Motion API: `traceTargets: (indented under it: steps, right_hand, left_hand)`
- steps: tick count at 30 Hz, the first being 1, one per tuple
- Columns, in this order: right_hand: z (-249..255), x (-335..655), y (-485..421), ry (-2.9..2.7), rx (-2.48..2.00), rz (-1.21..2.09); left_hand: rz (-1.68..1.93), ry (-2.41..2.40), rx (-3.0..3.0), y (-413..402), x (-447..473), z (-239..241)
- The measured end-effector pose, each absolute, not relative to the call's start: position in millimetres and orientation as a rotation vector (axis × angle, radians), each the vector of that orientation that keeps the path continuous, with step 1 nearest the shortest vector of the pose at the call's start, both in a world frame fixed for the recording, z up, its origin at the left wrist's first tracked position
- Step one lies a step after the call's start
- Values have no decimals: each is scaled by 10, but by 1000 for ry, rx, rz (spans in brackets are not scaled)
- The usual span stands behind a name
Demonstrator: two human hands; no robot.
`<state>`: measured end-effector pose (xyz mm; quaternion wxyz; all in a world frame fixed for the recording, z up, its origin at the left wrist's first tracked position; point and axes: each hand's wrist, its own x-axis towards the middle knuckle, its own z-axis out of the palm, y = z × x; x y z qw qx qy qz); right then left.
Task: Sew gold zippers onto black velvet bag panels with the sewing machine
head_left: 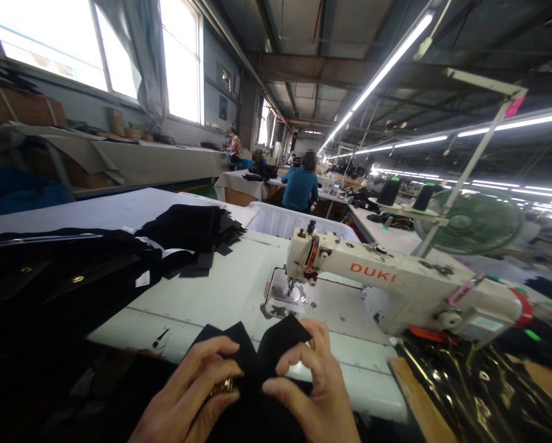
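At the front edge of the sewing table, my left hand (195,384) is closed, with a small ridged gold metal piece (224,386) between its thumb and fingers. Black fabric pieces (282,337) with pointed corners stand up between my two hands. My right hand (322,378) is curled at the right side of this fabric and grips it, thumb and index finger bent toward each other. Just beyond them is the sewing machine (372,271), its needle and presser foot (290,289) over a metal plate. The lower part of the fabric runs out of view at the bottom.
A stack of black fabric pieces (190,231) lies on the table's far left, beside black items with gold fittings (77,279). Gold-and-black strips (483,381) are heaped at right. A white plastic bin (276,220) stands behind the table. Another person (298,184) sits farther back.
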<state>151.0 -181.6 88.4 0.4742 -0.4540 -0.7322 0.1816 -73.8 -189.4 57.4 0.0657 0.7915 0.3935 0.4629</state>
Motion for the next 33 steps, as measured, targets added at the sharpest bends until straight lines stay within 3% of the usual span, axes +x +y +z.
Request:
traceTargets:
  steps: [15,18,24,26,30,33]
  right_hand:
    - [825,1506,-1814,-1831,-1092,602]
    - [765,1491,-1822,-1871,-1059,349]
    - [635,1305,-1941,-1700,-1036,-506]
    - [614,1303,-1952,-1718,-975,-616]
    - [638,1402,-1887,-2069,-773,-142]
    - [610,1433,-1862,-2046,-882,198]
  left_hand:
    - [1349,1142,2501,-1883,-710,644]
    - [1341,1092,2404,-1888,-690,620]
    - [1118,1197,2047,-1896,-677,613]
    - [1066,1186,2009,-1917,-683,634]
    - [1175,1086,2060,-1961,-672,656]
    - [1245,1069,2105,-1967,-648,634]
